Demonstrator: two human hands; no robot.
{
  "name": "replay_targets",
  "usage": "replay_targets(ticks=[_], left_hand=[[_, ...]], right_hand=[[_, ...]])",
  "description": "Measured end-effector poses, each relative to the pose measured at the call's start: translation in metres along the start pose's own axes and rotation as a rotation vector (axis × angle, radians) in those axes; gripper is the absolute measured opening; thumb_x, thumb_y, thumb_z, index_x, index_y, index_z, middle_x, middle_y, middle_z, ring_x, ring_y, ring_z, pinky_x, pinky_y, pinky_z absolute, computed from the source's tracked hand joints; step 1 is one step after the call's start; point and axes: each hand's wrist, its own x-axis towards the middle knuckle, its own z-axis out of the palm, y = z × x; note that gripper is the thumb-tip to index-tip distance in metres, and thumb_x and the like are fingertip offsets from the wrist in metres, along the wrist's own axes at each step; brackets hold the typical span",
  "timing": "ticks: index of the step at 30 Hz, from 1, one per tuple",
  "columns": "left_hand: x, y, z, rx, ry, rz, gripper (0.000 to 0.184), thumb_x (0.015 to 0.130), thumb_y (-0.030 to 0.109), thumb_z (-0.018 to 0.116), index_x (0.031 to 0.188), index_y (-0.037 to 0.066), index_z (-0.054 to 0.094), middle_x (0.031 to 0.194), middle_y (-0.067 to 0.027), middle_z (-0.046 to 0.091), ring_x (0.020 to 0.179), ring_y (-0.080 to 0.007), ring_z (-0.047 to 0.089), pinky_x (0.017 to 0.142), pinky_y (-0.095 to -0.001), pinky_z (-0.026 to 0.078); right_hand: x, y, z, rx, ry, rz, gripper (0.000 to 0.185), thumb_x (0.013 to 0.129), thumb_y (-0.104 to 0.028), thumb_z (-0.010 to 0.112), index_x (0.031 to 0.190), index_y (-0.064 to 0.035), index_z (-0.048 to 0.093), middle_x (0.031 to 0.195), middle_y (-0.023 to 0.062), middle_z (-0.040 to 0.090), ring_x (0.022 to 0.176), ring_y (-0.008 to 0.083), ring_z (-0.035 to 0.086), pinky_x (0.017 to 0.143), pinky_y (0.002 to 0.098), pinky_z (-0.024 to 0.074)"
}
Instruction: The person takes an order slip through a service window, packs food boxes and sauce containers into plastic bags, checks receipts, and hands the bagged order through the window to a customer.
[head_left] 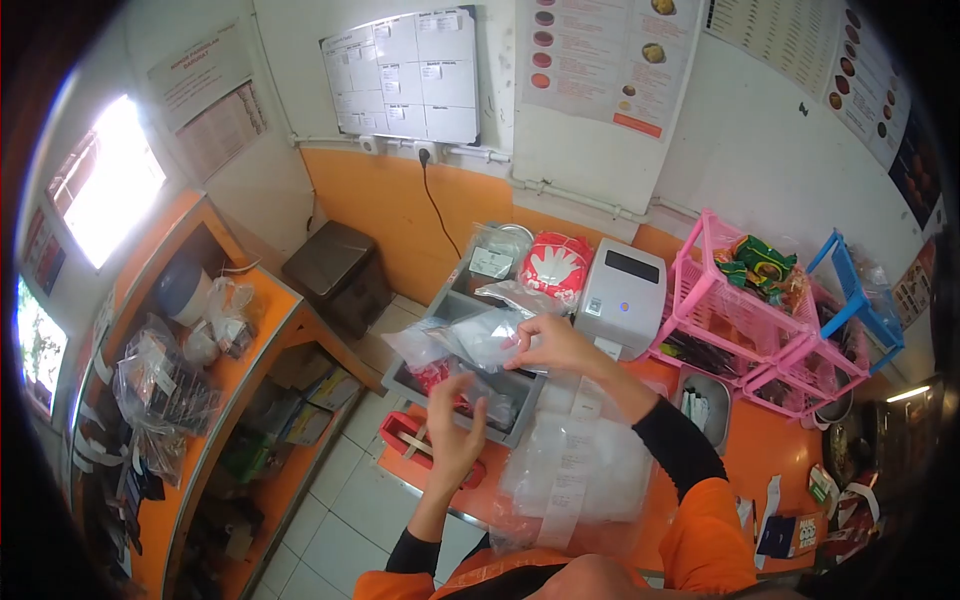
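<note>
My right hand [555, 345] pinches the edge of a clear plastic bag [480, 338], which spreads out to the left above a grey divided bin [510, 437]. Just below the bag is my left hand [457, 425], raised at the bin's near side with its fingers apart and nothing visibly held. Red packets [434, 376] show in one compartment beside that hand. A red tape dispenser [405, 437] sits left of my left wrist. Under my right forearm lies a stack of clear plastic bags [585, 465] with a white paper strip across it.
Behind the bin are a red pack with a white hand print [558, 268] and a grey label printer [622, 290]. Pink baskets [740, 300] of packets stand at the right, near a metal tray [705, 400]. An orange shelf [235, 400] is on the left.
</note>
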Motion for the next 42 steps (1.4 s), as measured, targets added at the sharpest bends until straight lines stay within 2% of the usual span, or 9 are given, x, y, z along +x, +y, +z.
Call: replay_targets(ticks=[4,8,11,17,19,24,27,31,42], left_hand=[[0.016,0.032,0.001,-0.707,0.103,-0.136,0.059,0.088,0.036,0.044,0.131,-0.003,0.037,0.129,-0.0181,0.045,0.120,-0.0278,0.045,0.104,-0.0409,0.032],[-0.008,0.083,0.015,-1.314,-0.201,-0.450,0.067,0.091,0.042,0.032,0.141,-0.003,0.026,0.139,-0.0200,0.036,0.122,-0.0305,0.045,0.104,-0.0419,0.034],[-0.034,0.120,0.039,-1.784,-0.411,-0.589,0.062,0.094,0.042,0.030,0.143,0.003,0.027,0.138,-0.0159,0.041,0.112,-0.0295,0.054,0.094,-0.0363,0.044],[-0.127,0.114,0.105,-2.717,-0.418,-0.589,0.059,0.092,0.047,0.041,0.141,0.017,0.034,0.136,-0.0010,0.048,0.099,-0.0161,0.061,0.081,-0.0256,0.049],[-0.153,0.111,0.134,-2.718,-0.026,-0.921,0.069,0.087,0.055,0.050,0.141,0.016,0.035,0.137,-0.0043,0.046,0.106,-0.0202,0.058,0.088,-0.0342,0.048],[-0.165,0.153,0.135,-2.378,-0.383,-0.920,0.084,0.082,0.058,0.055,0.140,0.002,0.032,0.142,-0.0201,0.036,0.127,-0.0366,0.039,0.103,-0.0440,0.037],[-0.174,0.148,0.126,-1.216,-0.696,-0.734,0.062,0.086,0.028,0.065,0.135,-0.002,0.040,0.128,-0.0164,0.052,0.120,-0.0267,0.049,0.103,-0.0379,0.038],[-0.191,0.155,0.127,-0.953,-0.661,-0.687,0.024,0.087,0.008,0.063,0.109,-0.001,0.063,0.109,-0.0099,0.064,0.098,-0.0148,0.061,0.087,-0.0276,0.050],[-0.271,0.152,0.107,-1.065,-0.263,-0.750,0.010,0.083,0.003,0.066,0.092,-0.001,0.067,0.086,-0.0066,0.069,0.078,-0.0105,0.064,0.070,-0.0230,0.051]], right_hand=[[-0.075,-0.101,-0.057,0.248,-0.614,-0.316,0.021,0.085,-0.022,0.066,0.078,-0.0041,0.057,0.091,0.0033,0.066,0.086,0.0135,0.064,0.074,0.0266,0.0475],[-0.133,-0.132,-0.083,0.526,-0.523,-0.085,0.016,0.090,-0.020,0.059,0.088,-0.0045,0.061,0.094,0.0026,0.064,0.090,0.0114,0.063,0.062,0.0263,0.0493],[-0.170,-0.111,-0.092,0.297,-0.062,-0.154,0.024,0.094,-0.017,0.052,0.111,-0.0029,0.062,0.094,0.0040,0.064,0.072,0.0069,0.061,0.041,0.0191,0.0429],[-0.281,-0.057,-0.088,0.559,0.565,0.044,0.024,0.095,-0.018,0.050,0.108,-0.0004,0.062,0.079,0.0054,0.064,0.033,0.0036,0.042,0.029,0.0178,0.0290],[-0.314,-0.027,-0.069,0.645,0.675,0.056,0.025,0.096,-0.018,0.050,0.108,0.0001,0.061,0.079,0.0063,0.064,0.033,0.0038,0.041,0.029,0.0179,0.0279],[-0.396,0.020,-0.026,0.737,0.855,0.150,0.025,0.096,-0.020,0.050,0.107,0.0005,0.060,0.079,0.0075,0.064,0.033,0.0040,0.042,0.028,0.0185,0.0273],[-0.439,0.033,-0.011,0.762,0.895,0.262,0.026,0.095,-0.021,0.051,0.107,0.0004,0.060,0.079,0.0082,0.065,0.034,0.0046,0.044,0.027,0.0185,0.0273],[-0.474,0.043,-0.009,0.734,0.931,0.266,0.025,0.095,-0.020,0.053,0.107,0.0004,0.060,0.078,0.0082,0.065,0.035,0.0059,0.046,0.028,0.0194,0.0289],[-0.507,0.045,0.008,0.777,0.753,0.306,0.021,0.092,-0.017,0.056,0.099,0.0019,0.064,0.073,0.0082,0.065,0.038,0.0098,0.051,0.031,0.0208,0.0349]])
